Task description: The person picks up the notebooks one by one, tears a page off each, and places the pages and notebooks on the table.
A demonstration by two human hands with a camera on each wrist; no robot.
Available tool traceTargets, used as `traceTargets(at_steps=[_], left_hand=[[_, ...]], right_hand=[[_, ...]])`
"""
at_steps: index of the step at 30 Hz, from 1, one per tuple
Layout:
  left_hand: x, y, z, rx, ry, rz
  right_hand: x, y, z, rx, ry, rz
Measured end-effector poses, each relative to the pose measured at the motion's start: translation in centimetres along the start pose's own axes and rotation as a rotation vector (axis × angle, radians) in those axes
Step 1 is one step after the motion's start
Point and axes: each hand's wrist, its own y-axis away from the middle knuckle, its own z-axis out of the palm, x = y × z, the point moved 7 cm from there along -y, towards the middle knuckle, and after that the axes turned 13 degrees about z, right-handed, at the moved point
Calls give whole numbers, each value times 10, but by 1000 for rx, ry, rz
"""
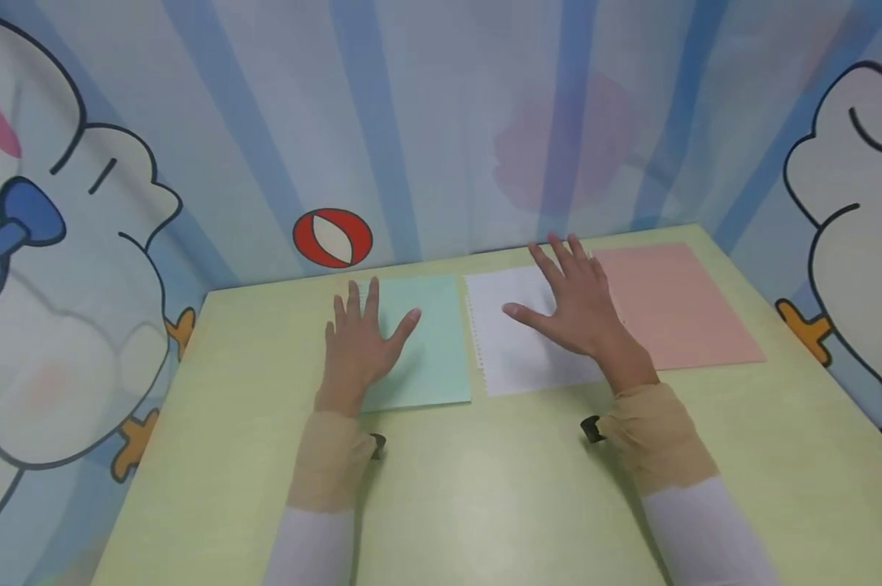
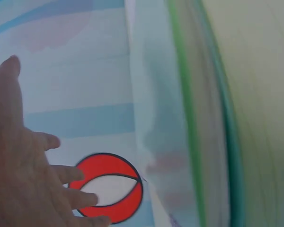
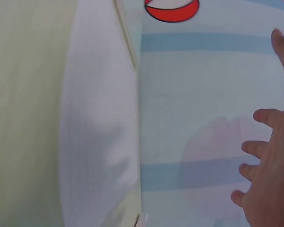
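My left hand (image 1: 360,350) is held with fingers spread over the left part of a mint-green notebook (image 1: 437,350), holding nothing. In the left wrist view the notebook (image 2: 163,94) shows its page edges and a green cover edge, with the hand's shadow on it. My right hand (image 1: 580,309), fingers also splayed, hovers above loose white paper (image 1: 521,362) with torn perforated holes along its left side. The right wrist view shows that paper (image 3: 99,118) beside the spread fingers. To the right lies a pink notebook (image 1: 683,309), its left edge partly hidden by the right hand.
The three paper items lie in a row toward the back of a pale yellow-green table (image 1: 441,496). A striped cartoon backdrop (image 1: 448,122) with a red ball picture (image 1: 309,236) rises behind it. Dark straps (image 1: 592,429) stick out at the wrists.
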Motion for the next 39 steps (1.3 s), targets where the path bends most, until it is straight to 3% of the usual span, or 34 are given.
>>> traceTargets(at_steps=[2, 6, 9, 11, 15, 17, 20, 23, 26, 28, 33, 36, 39], left_hand=[[10, 1, 1, -26, 22, 21], [41, 2, 4, -44, 22, 84], [79, -3, 16, -47, -11, 177], [113, -9, 30, -71, -54, 270], [184, -29, 70, -156, -184, 436], [215, -38, 90, -218, -257, 477], [252, -47, 117, -315, -330, 520], [279, -51, 138, -376, -353, 572], [295, -52, 153, -397, -378, 636], [300, -50, 160, -410, -385, 662], [306, -44, 169, -446, -373, 676], [310, -40, 171, -461, -377, 677], [315, -35, 172, -486, -393, 673]], right_hand=[[5, 1, -15, 9, -132, -16], [24, 4, -49, -2, -563, -31], [49, 0, -71, -25, -804, 5], [69, -5, -80, -40, -835, 64], [114, -21, -90, -78, -687, 205], [136, -27, -92, -92, -565, 295], [166, -31, -92, -116, -356, 412], [195, -30, -90, -146, -121, 456], [219, -25, -86, -215, 42, 475], [233, -19, -83, -283, 94, 505], [262, -3, -71, -454, 30, 621], [272, 8, -70, -479, 16, 650], [273, 18, -77, -418, 42, 662]])
